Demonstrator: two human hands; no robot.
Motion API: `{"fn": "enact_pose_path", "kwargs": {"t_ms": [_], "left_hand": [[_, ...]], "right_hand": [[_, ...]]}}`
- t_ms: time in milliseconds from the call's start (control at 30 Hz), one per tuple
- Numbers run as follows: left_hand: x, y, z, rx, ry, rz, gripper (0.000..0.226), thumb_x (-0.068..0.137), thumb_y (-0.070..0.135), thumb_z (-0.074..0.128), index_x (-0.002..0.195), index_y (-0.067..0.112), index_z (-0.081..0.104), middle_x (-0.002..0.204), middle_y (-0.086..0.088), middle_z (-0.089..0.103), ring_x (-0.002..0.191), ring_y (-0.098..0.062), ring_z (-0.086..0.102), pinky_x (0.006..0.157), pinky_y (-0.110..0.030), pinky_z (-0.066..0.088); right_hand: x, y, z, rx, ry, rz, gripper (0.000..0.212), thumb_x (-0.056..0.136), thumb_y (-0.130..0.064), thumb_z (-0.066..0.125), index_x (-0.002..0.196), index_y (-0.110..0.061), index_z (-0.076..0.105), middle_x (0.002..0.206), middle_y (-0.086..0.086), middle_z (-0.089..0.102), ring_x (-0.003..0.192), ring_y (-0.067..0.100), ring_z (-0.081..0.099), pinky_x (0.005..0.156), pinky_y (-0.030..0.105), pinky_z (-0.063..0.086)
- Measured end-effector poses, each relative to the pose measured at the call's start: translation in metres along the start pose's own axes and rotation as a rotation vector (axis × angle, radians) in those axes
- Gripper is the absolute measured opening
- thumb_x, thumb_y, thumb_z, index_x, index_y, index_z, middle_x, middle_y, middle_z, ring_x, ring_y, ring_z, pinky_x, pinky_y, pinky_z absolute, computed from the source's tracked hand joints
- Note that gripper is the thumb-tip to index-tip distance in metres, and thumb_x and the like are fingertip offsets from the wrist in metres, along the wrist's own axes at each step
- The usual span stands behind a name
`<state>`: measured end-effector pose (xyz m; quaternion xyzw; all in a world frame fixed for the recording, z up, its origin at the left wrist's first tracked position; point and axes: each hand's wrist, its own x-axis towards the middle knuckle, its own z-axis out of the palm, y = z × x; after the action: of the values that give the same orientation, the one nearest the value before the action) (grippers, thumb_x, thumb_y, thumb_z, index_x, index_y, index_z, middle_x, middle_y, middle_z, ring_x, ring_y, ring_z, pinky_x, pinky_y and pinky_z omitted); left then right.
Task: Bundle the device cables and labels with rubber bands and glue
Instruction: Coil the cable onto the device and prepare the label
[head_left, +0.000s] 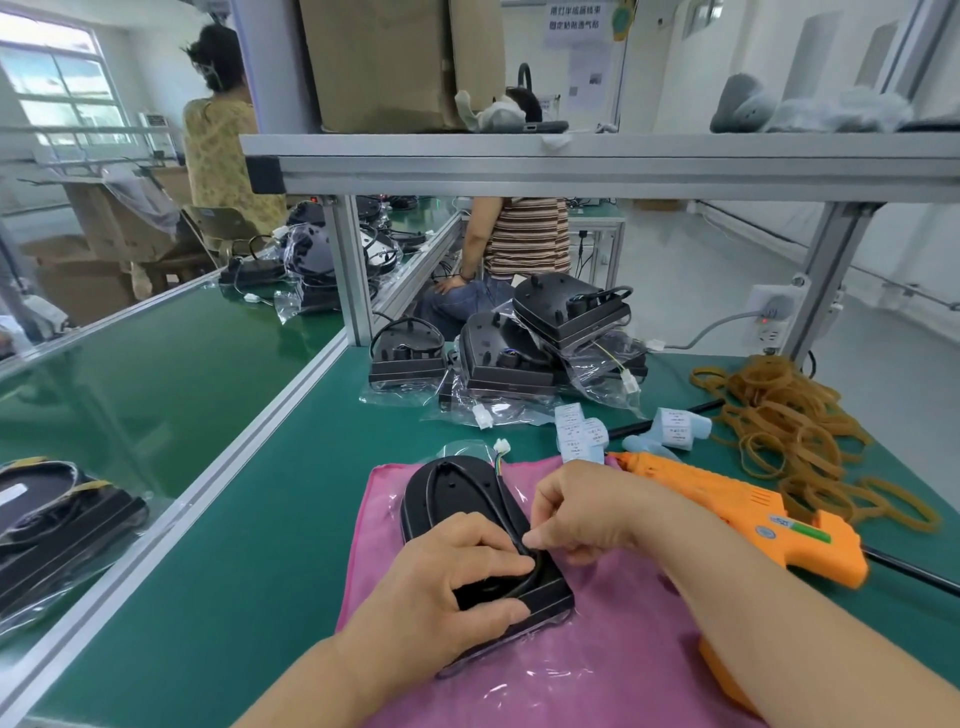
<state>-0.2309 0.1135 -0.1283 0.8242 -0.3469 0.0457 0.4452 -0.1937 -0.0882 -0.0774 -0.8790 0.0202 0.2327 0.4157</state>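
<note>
Item: black device (457, 499), flat, rounded at the far end and squared at the near end, partly in clear plastic film, with a black cable (498, 512) looping over its top and a white connector (501, 446) on coloured wires at the far edge. It is lying on the pink cloth (597, 675) on your green worktop (249, 519).

Surroundings: the orange glue gun (753, 512) is lying just right of the cloth, and your right forearm is crossing over its near part. A heap of tan rubber bands (795, 431) is sitting beyond it. White labels (582, 431) are lying near the gun's nozzle. More bagged devices (519, 353) are stacked at the far edge.

Hands: your left hand (447, 582) is pressing down on the device's near end, fingers curled over the cable loop. Your right hand (587, 512) is pinching the cable between thumb and fingertips just beside the left.
</note>
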Motion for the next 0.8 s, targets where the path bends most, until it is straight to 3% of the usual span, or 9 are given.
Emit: {"fn": "enact_pose_path", "kwargs": {"t_ms": [133,233,367,433,533,667,733,800], "left_hand": [[0.003,0.001,-0.001,0.009,-0.006,0.012,0.028,0.08,0.024,0.081,0.107,0.023,0.078,0.104,0.015,0.063,0.101,-0.008,0.062,0.09,-0.018,0.046],[0.003,0.005,-0.002,0.014,-0.004,0.044,0.026,0.083,0.029,0.077,0.108,0.02,0.076,0.105,0.012,0.061,0.099,-0.007,0.061,0.089,-0.021,0.046],[0.003,0.007,0.001,0.171,-0.032,0.184,0.04,0.091,0.03,0.066,0.13,0.021,0.066,0.112,0.003,0.061,0.102,-0.01,0.058,0.093,-0.026,0.047],[0.004,0.008,0.002,0.247,-0.025,0.24,0.036,0.092,0.025,0.066,0.127,0.018,0.068,0.113,0.0,0.062,0.101,-0.017,0.06,0.091,-0.032,0.049],[0.004,0.008,0.006,0.277,0.025,0.283,0.031,0.087,0.015,0.07,0.117,0.011,0.073,0.108,-0.002,0.065,0.094,-0.018,0.064,0.083,-0.032,0.053],[0.005,0.006,0.013,0.265,0.065,0.294,0.028,0.08,0.01,0.072,0.108,0.008,0.075,0.103,-0.002,0.067,0.09,-0.018,0.066,0.079,-0.032,0.055],[0.005,0.005,0.013,0.256,0.068,0.284,0.028,0.079,0.009,0.072,0.108,0.007,0.075,0.101,-0.002,0.067,0.09,-0.018,0.065,0.079,-0.032,0.055],[0.005,0.004,0.013,0.243,0.068,0.284,0.029,0.079,0.01,0.072,0.108,0.008,0.075,0.102,-0.002,0.067,0.09,-0.018,0.065,0.079,-0.032,0.055]], "right_hand": [[-0.007,-0.003,0.003,-0.239,0.095,-0.121,0.017,0.083,-0.024,0.076,0.071,-0.024,0.064,0.065,-0.011,0.061,0.056,0.0,0.055,0.06,0.017,0.05],[-0.009,0.0,0.015,-0.324,0.174,-0.204,0.021,0.085,-0.019,0.07,0.07,-0.027,0.058,0.067,-0.013,0.057,0.062,-0.001,0.049,0.061,0.016,0.041],[-0.008,0.008,0.014,-0.055,0.095,-0.133,0.016,0.086,-0.01,0.065,0.075,-0.02,0.061,0.066,-0.006,0.057,0.056,0.007,0.05,0.056,0.022,0.045],[-0.007,0.009,0.009,0.145,-0.004,-0.063,0.014,0.088,-0.006,0.067,0.076,-0.013,0.063,0.064,0.005,0.053,0.048,0.009,0.046,0.049,0.022,0.043],[-0.005,0.005,0.006,0.215,-0.039,-0.028,0.016,0.084,0.001,0.068,0.072,-0.009,0.065,0.056,0.005,0.05,0.042,0.008,0.043,0.045,0.021,0.04],[0.0,-0.003,0.012,0.004,0.109,-0.088,0.018,0.076,0.0,0.069,0.065,-0.015,0.067,0.053,-0.002,0.058,0.046,0.005,0.052,0.048,0.017,0.045],[0.005,-0.01,0.015,-0.245,0.249,-0.185,0.023,0.075,-0.007,0.071,0.061,-0.024,0.066,0.059,-0.01,0.062,0.057,0.003,0.055,0.054,0.013,0.044],[0.013,-0.017,0.018,-0.398,0.344,-0.252,0.02,0.077,-0.011,0.069,0.065,-0.026,0.068,0.07,-0.01,0.065,0.071,0.006,0.058,0.066,0.017,0.045]]}}
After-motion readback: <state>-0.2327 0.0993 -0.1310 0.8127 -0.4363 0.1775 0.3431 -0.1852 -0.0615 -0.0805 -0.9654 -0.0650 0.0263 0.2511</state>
